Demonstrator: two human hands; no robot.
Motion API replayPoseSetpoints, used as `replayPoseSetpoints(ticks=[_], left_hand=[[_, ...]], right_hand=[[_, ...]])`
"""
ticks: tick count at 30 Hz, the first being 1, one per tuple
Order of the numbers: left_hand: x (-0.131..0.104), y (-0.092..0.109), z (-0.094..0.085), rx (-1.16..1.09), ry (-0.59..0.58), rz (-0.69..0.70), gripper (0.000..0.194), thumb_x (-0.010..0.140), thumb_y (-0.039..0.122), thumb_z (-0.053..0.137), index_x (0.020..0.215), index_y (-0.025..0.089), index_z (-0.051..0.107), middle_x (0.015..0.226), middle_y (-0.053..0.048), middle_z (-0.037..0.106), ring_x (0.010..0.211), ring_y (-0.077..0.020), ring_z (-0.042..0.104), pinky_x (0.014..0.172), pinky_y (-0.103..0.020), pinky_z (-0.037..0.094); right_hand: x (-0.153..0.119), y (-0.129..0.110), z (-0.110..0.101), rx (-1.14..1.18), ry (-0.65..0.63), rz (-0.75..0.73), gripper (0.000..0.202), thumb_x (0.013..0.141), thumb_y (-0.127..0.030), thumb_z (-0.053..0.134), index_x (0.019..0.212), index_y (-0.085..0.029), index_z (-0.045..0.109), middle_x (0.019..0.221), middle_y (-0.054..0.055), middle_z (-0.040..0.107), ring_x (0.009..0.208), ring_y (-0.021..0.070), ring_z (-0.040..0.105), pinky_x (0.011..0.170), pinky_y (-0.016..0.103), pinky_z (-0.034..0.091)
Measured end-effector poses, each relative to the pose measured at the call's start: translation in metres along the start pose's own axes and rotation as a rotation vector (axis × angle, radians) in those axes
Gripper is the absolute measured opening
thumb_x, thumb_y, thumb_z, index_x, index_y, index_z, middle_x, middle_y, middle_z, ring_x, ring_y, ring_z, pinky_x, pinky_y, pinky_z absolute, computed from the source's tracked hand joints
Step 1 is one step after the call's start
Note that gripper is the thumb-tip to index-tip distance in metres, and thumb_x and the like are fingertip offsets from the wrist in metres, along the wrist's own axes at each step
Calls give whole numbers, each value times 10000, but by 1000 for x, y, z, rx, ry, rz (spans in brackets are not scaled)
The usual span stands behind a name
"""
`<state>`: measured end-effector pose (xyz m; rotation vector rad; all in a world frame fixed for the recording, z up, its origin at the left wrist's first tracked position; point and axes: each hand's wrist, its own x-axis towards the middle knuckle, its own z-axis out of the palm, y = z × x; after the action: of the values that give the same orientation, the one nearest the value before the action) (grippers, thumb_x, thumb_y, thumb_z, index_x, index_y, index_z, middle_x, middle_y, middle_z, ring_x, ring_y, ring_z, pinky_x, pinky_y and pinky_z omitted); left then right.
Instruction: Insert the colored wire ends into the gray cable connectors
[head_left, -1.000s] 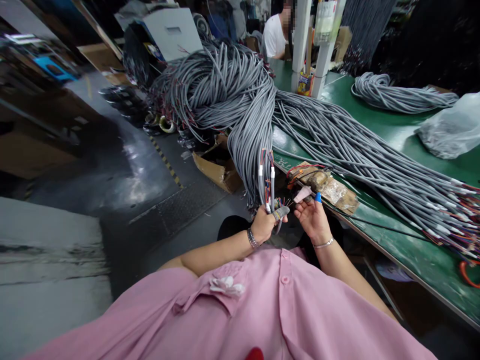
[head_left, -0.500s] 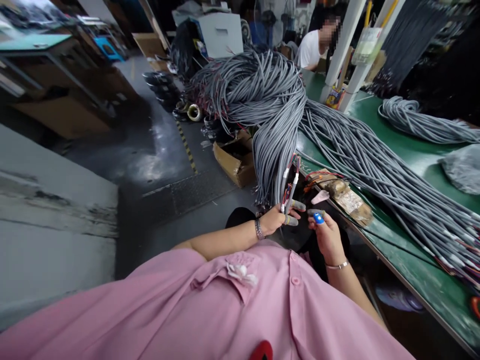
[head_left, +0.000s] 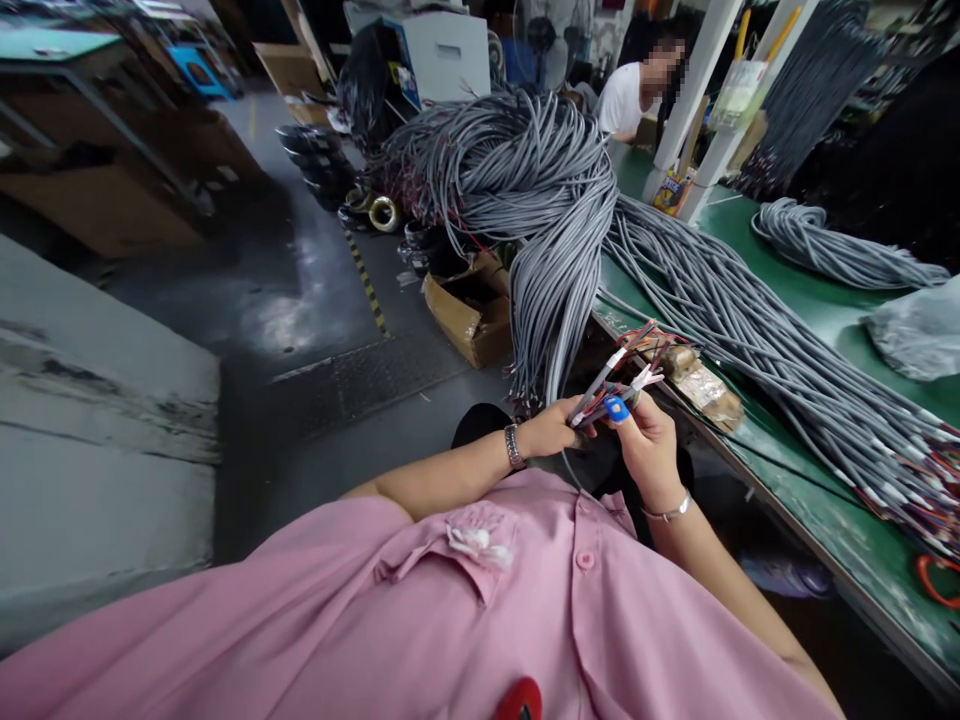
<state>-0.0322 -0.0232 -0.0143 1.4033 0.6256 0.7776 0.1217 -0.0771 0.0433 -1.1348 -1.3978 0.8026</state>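
Observation:
My left hand is closed round a few grey cables near their stripped ends. Thin coloured wires and white sleeves stick out past its fingers. My right hand, with a blue cover on the thumb, pinches the cable ends right beside the left hand; the fingertips behind them are partly hidden. From the held ends the cables run up into a thick grey cable bundle, which droops over the bench corner.
More grey cables lie along the green bench. A taped block sits at the bench edge. Below are an open cardboard box and coils on the floor. A person in a white shirt is beyond the bench.
My right hand has moved left and closed on the cable ends, which it was apart from before. The cable ends have tilted over to the right.

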Motion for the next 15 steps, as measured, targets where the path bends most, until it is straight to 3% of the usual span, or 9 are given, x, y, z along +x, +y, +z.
replayPoseSetpoints(ticks=[4,6,11,13,15], left_hand=[[-13,14,-12,-155,-117,16,422,626,250,799,1027,161,698,903,-93,698,882,-220,649,808,-330,508],[-20,19,-19,-202,-145,-19,398,653,360,793,978,142,716,891,-126,709,848,-237,669,779,-345,520],[-34,19,-40,-332,107,44,473,696,488,739,1000,127,702,869,-145,725,793,-246,696,731,-355,538],[-37,19,-49,-339,177,71,503,695,521,723,994,118,698,783,-137,722,627,-205,675,576,-294,516],[-36,21,-54,-285,236,65,517,733,556,669,979,102,703,619,-97,680,406,-118,547,396,-217,377]], right_hand=[[-15,6,6,228,72,132,200,868,-392,591,970,-247,683,782,19,651,577,129,522,578,287,454],[-22,8,7,356,103,160,189,879,-385,575,980,-254,665,870,33,673,571,121,538,567,285,455],[-34,14,-7,349,120,148,200,867,-392,591,980,-249,672,866,48,683,574,135,561,556,293,465],[-36,22,-16,254,85,144,221,854,-396,609,998,-247,687,854,52,688,584,144,561,560,301,476],[-36,33,-21,143,-16,156,223,838,-373,635,1008,-247,705,871,53,700,604,150,572,584,306,493]])
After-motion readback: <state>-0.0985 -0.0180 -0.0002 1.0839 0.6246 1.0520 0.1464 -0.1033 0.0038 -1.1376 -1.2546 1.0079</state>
